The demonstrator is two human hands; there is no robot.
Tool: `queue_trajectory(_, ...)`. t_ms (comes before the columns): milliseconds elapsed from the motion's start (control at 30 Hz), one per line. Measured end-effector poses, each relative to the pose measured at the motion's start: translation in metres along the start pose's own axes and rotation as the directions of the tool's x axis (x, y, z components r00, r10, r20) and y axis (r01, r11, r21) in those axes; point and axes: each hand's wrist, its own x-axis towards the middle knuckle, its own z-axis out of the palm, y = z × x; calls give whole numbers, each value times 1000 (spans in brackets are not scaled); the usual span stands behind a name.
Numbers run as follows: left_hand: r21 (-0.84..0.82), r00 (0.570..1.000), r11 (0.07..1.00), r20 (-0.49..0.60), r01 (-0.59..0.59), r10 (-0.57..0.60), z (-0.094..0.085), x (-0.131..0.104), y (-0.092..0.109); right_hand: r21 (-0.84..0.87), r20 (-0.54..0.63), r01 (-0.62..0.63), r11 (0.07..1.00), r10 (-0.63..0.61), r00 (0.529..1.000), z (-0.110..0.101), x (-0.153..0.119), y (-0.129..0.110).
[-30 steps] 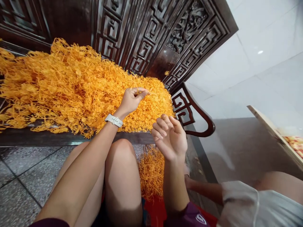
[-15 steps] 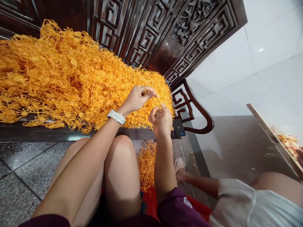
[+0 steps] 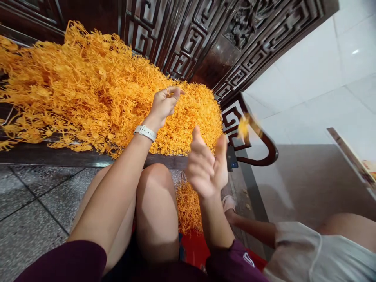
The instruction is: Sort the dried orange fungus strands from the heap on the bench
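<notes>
A big heap of thin orange strands with flower-like tips (image 3: 96, 90) covers the seat of a dark carved wooden bench. My left hand (image 3: 166, 102), with a pale watch on its wrist, is closed over the heap, an orange strand (image 3: 168, 92) showing at its pinched fingers. My right hand (image 3: 207, 166) is in front of the bench edge, smeared by motion, with thumb and fingers apart and nothing in it. A small orange piece (image 3: 243, 127) is in the air to its right, blurred, in front of the bench's curved armrest (image 3: 272, 150).
Below the seat, more orange strands (image 3: 189, 207) are piled above something red (image 3: 195, 250). A dark phone (image 3: 232, 157) rests at the bench's right end. At the right, another person's bare leg and light shorts (image 3: 302, 250) show, and a board edge (image 3: 349, 152).
My right hand has opened and dropped slightly lower and rightward, away from my left. An orange piece now flies to the right. My left hand has moved up and left.
</notes>
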Motion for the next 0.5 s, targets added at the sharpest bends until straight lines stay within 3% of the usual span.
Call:
queue_trajectory(67,-8,998,1000,64,3,-3,2,-8,8,31,-245,122,992,-111,963,-16,10,-10)
queue_trajectory(133,0,989,1000,145,17,-17,2,-13,14,17,-404,173,985,-151,902,-25,14,-12)
queue_trajectory(267,30,962,999,272,31,-38,3,-18,17,-105,-494,120,987,-156,855,-36,20,-7)
queue_trajectory(400,83,951,996,308,-20,-7,9,-20,14,-213,-504,103,972,-199,841,-34,29,6)
queue_trajectory(433,87,954,995,300,-44,16,10,-19,13,-211,-455,90,973,-179,872,-27,26,13)
queue_trajectory(500,83,972,993,228,-85,64,9,-14,11,-173,-256,-38,984,-8,967,-4,15,31)
